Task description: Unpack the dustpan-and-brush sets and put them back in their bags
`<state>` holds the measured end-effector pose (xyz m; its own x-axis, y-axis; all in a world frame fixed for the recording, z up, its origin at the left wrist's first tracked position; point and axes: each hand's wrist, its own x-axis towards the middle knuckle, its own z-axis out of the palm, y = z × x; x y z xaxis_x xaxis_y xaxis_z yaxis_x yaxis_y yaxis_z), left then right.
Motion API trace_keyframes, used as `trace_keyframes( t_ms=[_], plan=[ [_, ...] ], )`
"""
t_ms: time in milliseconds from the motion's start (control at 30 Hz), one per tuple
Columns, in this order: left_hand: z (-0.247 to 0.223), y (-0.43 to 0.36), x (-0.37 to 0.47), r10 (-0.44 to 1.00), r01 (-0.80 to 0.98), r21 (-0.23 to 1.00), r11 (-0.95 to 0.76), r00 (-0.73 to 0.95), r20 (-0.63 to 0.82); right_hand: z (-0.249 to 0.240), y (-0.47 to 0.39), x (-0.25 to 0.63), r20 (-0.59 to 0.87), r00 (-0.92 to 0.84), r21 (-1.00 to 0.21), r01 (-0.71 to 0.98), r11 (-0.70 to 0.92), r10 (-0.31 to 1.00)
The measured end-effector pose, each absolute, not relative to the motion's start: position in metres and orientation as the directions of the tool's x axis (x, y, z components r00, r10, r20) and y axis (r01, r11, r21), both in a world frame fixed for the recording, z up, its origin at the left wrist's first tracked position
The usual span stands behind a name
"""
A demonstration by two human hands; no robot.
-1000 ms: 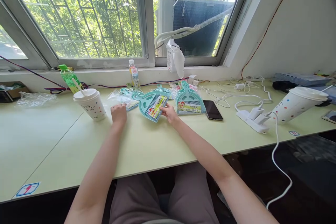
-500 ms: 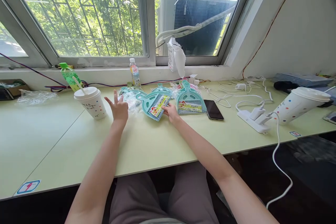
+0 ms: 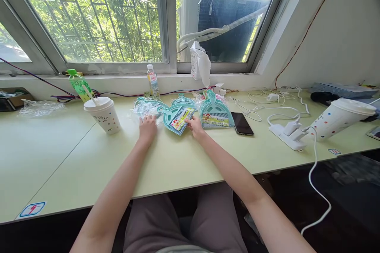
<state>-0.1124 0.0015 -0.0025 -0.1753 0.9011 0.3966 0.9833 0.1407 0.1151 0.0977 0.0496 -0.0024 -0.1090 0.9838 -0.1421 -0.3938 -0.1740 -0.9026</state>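
My right hand (image 3: pixel 195 125) pinches the lower right edge of a mint-green mini dustpan and brush set (image 3: pixel 179 119) with a yellow label, tilted with its handle to the upper left. Close to its left, my left hand (image 3: pixel 147 129) rests at the table with fingers bent together on the crumpled clear plastic wrap (image 3: pixel 144 108); its fingertips are partly hidden. Another green dustpan set (image 3: pixel 213 112), wrapped and labelled, lies right of my right hand. More green pieces (image 3: pixel 181 99) lie behind the held set, partly covered.
A lidded paper cup (image 3: pixel 103 115) and a green bottle (image 3: pixel 79 85) stand at left. A clear bottle (image 3: pixel 152 81) stands by the window. A phone (image 3: pixel 242 123), a white power strip (image 3: pixel 286 136) with cables and a tilted cup (image 3: pixel 341 120) are at right.
My left hand, raised with fingers spread before, has come down and right onto the plastic wrap, its fingers now bent. The dustpan set in my right hand has shifted slightly right.
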Motion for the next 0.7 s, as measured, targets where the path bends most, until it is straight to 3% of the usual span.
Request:
trace_keyframes(
  t_ms=[167,467,700],
  plan=[
    [0.007,0.002,-0.131,0.896,0.959,0.125,0.255,-0.283,0.341,-0.002,0.049,0.098,-0.147,-0.146,-0.914,-0.359,-0.191,0.978],
    [0.012,-0.002,-0.147,0.76,0.935,0.258,0.244,-0.349,0.548,0.001,0.049,0.101,-0.157,-0.117,-0.93,-0.318,-0.186,0.981],
    [0.012,-0.002,-0.155,0.696,0.909,0.334,0.25,-0.409,0.591,0.005,0.045,0.101,-0.101,-0.175,-0.936,-0.316,-0.153,0.979]
  ],
)
